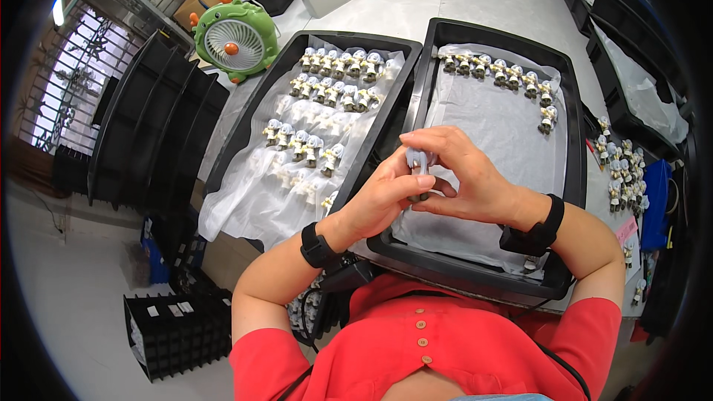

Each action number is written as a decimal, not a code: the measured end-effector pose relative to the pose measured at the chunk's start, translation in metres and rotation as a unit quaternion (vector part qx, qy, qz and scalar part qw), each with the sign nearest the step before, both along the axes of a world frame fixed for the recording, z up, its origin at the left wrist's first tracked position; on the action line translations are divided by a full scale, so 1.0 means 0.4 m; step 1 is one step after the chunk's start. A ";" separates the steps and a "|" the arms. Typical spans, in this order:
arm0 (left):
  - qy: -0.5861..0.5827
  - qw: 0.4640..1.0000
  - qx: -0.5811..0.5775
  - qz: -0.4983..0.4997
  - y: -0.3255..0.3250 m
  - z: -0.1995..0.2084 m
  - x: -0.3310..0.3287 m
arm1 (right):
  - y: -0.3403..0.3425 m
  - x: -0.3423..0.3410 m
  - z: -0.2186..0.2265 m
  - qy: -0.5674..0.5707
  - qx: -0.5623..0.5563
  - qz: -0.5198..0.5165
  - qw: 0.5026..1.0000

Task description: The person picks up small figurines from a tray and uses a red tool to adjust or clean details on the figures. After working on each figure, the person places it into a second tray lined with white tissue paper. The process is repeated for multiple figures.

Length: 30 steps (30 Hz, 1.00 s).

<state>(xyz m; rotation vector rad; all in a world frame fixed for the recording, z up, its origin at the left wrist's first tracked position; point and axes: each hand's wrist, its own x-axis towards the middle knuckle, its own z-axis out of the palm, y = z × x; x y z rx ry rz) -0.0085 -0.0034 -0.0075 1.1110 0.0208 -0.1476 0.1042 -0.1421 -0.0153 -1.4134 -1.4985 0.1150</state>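
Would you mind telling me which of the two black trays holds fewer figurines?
The right tray: it has a single row of figurines along its far edge, while the left tray carries several rows. Both hands hold one figurine above it.

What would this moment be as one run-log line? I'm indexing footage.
both hands: left hand and right hand hold small figurine | over right tray | left tray holds figurine rows

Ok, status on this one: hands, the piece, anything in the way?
Left hand and right hand both closed on one small grey figurine. Held above the right tray, which holds one row of figurines. Nothing in the way.
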 end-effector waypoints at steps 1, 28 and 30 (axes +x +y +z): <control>-0.008 1.000 -0.002 -0.007 0.003 -0.002 -0.001 | 0.001 -0.002 0.000 0.010 0.005 -0.001 1.000; -0.040 0.994 -0.096 0.025 0.016 -0.001 0.009 | -0.006 0.013 0.019 0.015 0.012 -0.036 0.999; -0.032 0.995 -0.091 0.032 0.016 -0.002 0.007 | -0.006 0.012 0.019 0.021 0.010 -0.037 0.999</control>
